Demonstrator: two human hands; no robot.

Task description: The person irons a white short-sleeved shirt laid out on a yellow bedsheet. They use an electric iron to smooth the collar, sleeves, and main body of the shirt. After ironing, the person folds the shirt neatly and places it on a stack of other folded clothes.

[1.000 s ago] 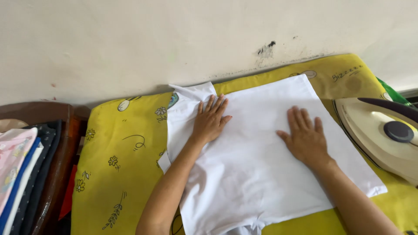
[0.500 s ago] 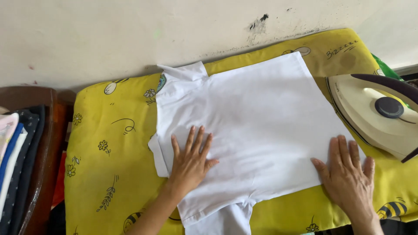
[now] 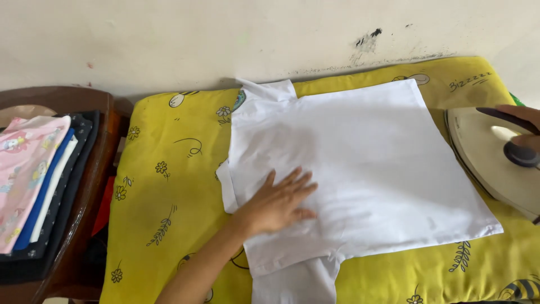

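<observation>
My left hand [image 3: 278, 202] lies flat, fingers spread, palm down on the white shirt [image 3: 360, 163], gripping nothing. The shirt is spread over the yellow patterned cover [image 3: 169, 169], its collar toward the wall. My right hand [image 3: 523, 129], at the right edge of view, rests its fingers on the dark handle of the cream iron [image 3: 489, 157], just beside the shirt. Folded clothes [image 3: 34, 174] are stacked on a wooden chair at far left.

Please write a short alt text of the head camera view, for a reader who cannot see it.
The left hand presses flat on a white shirt spread over a yellow patterned pad, while the right hand grips a cream iron at the right edge. Folded clothes are stacked at left.
</observation>
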